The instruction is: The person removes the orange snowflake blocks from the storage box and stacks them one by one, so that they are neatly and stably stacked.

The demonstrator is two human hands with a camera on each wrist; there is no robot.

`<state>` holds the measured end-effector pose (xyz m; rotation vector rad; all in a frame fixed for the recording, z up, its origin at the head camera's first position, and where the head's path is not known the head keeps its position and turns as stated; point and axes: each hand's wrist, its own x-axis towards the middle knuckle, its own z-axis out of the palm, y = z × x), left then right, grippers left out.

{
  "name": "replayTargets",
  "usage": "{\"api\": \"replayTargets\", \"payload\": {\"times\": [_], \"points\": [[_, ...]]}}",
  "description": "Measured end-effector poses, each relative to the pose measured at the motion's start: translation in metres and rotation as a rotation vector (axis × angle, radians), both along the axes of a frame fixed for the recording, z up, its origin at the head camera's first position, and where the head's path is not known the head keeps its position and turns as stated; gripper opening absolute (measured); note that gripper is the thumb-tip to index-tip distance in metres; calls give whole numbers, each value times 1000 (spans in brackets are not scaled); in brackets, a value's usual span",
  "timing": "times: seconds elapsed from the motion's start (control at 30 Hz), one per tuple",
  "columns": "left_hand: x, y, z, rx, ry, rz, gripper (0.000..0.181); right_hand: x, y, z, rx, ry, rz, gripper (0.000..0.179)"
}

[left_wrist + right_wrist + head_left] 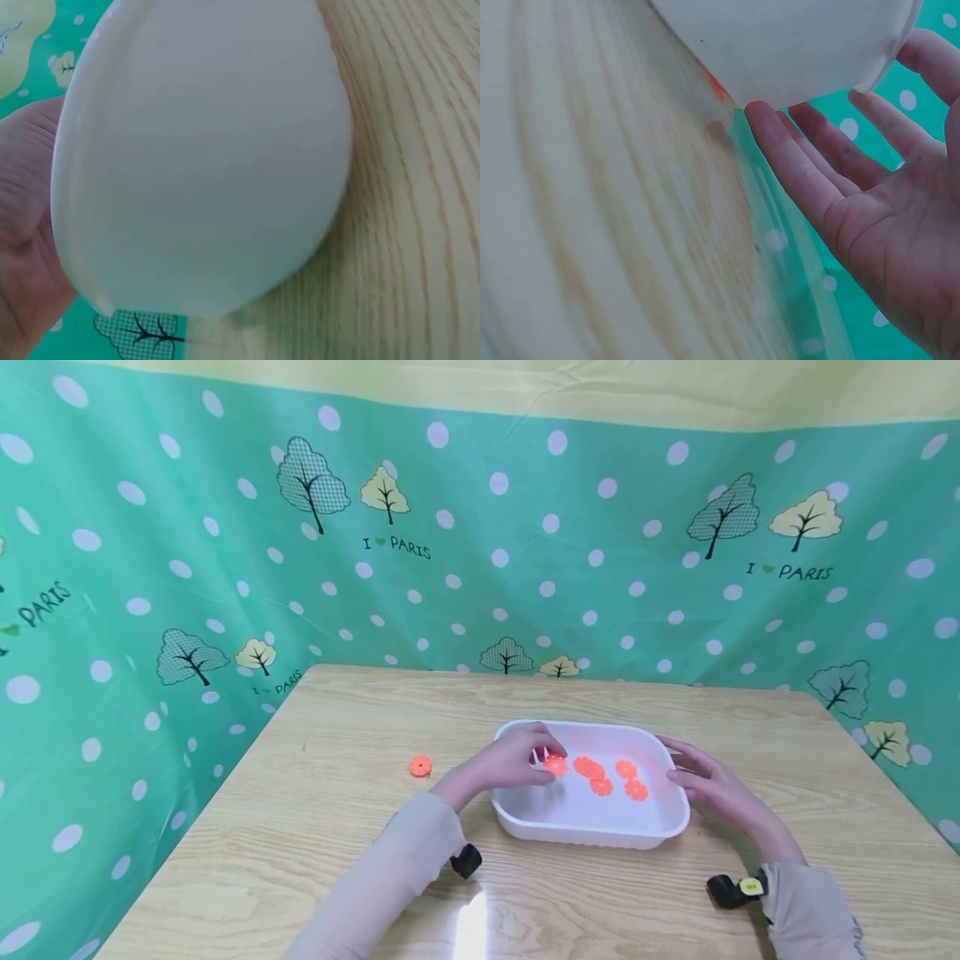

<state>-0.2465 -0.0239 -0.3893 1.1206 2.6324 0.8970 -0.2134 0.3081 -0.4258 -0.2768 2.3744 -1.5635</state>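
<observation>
A white plastic tub stands on the wooden table, with several orange notched discs lying on its floor. My left hand reaches over the tub's left rim and pinches one orange disc between thumb and fingers. In the left wrist view the tub's outer wall hides the fingertips of that hand. At the right end of the tub, my right hand holds the rim. The right wrist view shows the fingers against the tub's outside, with the thumb at the rim.
Left of the tub, one more orange disc or small stack rests on the table. A green dotted curtain printed with trees hangs behind the table and along its left side. Black wrist cameras sit under both sleeves.
</observation>
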Motion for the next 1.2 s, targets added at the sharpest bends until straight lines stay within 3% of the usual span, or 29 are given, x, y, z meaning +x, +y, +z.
{"api": "replayTargets", "payload": {"times": [0.57, 0.8, 1.2], "points": [[4, -36, 4, 109, -3, 125, 30, -1, 0, -2, -18, 9, 8, 59], [5, -52, 7, 181, 38, 172, 31, 0, 0, -1, -39, 29, 18, 58], [5, -94, 6, 234, 57, 286, 34, 0, 1, -2, -50, 11, 12, 59]]}}
